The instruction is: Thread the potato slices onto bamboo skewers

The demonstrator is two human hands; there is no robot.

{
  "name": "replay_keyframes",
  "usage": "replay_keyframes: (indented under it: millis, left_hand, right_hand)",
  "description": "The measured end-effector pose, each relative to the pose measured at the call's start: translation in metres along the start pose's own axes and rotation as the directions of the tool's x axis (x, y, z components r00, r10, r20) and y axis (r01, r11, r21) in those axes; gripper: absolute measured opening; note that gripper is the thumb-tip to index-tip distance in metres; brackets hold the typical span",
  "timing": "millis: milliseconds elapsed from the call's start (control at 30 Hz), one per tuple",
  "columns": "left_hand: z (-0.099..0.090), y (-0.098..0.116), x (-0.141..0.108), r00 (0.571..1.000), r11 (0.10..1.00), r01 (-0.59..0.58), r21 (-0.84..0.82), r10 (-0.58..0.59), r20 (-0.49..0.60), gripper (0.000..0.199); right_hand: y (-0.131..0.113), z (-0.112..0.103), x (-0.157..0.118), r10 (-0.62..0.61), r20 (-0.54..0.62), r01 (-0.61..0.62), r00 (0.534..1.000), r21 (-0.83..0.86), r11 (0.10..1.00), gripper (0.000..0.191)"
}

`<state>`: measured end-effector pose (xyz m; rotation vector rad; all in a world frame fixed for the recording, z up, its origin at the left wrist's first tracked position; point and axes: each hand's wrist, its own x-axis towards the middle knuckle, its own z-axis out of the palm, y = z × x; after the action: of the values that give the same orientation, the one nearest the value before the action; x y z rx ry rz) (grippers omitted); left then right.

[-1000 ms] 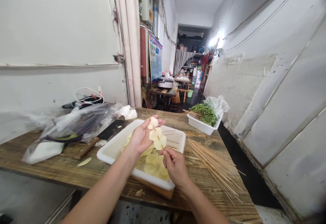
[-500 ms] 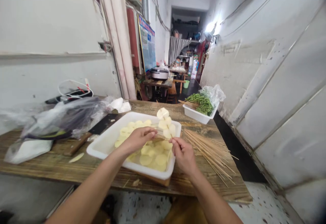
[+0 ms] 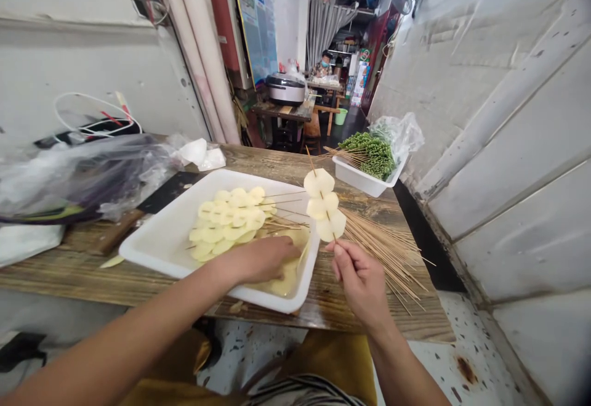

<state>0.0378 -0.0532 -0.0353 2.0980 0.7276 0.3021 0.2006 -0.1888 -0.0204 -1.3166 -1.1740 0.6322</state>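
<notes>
My right hand [image 3: 359, 273] is closed around the lower end of a bamboo skewer threaded with several thin pale-yellow potato slices [image 3: 322, 206]. It holds the skewer upright at the right rim of a white plastic tray [image 3: 154, 243], its bare tip pointing up. My left hand [image 3: 272, 258] reaches down into the cloudy water at the tray's right side. Its fingertips are hidden, so I cannot tell whether they grip anything. Filled potato skewers [image 3: 231, 215] lie stacked in the tray's left part, their bare stick ends pointing right.
Loose bamboo sticks [image 3: 383, 249] fan out right of the tray. Behind them stands a white basket [image 3: 357, 178] of green skewered vegetables [image 3: 369, 153]. A cleaver [image 3: 168, 193] and plastic bags [image 3: 106, 169] lie to the left. Farther back, a person [image 3: 324, 67] sits at a table.
My right hand has moved right with the potato skewer, now held upright beyond the tray's rim. My left hand has left the skewer and dipped into the tray. The view has tilted down.
</notes>
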Motion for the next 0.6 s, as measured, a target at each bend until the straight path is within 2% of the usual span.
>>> replay_keyframes:
  millis: [67,133,167,267,300,367,433,500,600]
  left_hand:
    - [-0.001,0.004,0.002,0.993,0.995,-0.042,0.094,0.031,0.116,0.015]
    - [-0.002,0.008,0.003,0.991,0.989,-0.049,0.142,0.03,0.132,0.007]
    - [-0.002,0.009,0.002,0.994,0.987,-0.039,0.156,0.023,0.108,0.003]
    - [-0.008,0.014,-0.001,1.0,0.985,0.007,0.172,-0.007,0.001,0.02]
    - [-0.011,0.015,-0.002,0.999,0.99,0.034,0.136,-0.029,-0.039,0.023]
    - [-0.018,0.018,-0.004,0.986,0.994,0.096,-0.055,-0.103,-0.129,0.02]
    - [-0.025,0.018,-0.005,0.946,0.939,0.119,-0.323,-0.206,-0.25,0.02]
    - [-0.03,0.016,-0.005,0.876,0.847,0.066,-0.527,-0.302,-0.376,0.03]
    - [-0.032,0.011,-0.003,0.771,0.78,-0.038,-0.625,-0.375,-0.514,0.035]
  right_hand:
    - [0.0,0.0,0.0,0.011,0.003,-0.011,1.0,-0.001,1.0,0.024]
    - [-0.001,0.0,0.0,0.015,0.01,-0.015,1.0,-0.005,1.0,0.024]
    - [-0.001,0.0,0.0,0.015,0.014,-0.015,1.0,-0.005,1.0,0.024]
    - [-0.002,-0.002,-0.005,0.014,0.033,-0.014,0.999,-0.003,1.0,0.024]
    - [-0.002,-0.005,-0.007,0.014,0.048,-0.014,0.999,-0.008,1.0,0.024]
    - [-0.002,-0.012,-0.014,0.018,0.094,-0.014,0.995,-0.039,0.999,0.023]
    - [-0.002,-0.02,-0.022,0.041,0.166,-0.024,0.985,-0.104,0.994,0.023]
    - [-0.003,-0.027,-0.03,0.072,0.242,-0.029,0.968,-0.179,0.983,0.022]
    - [-0.008,-0.03,-0.039,0.075,0.282,0.001,0.956,-0.261,0.965,0.023]
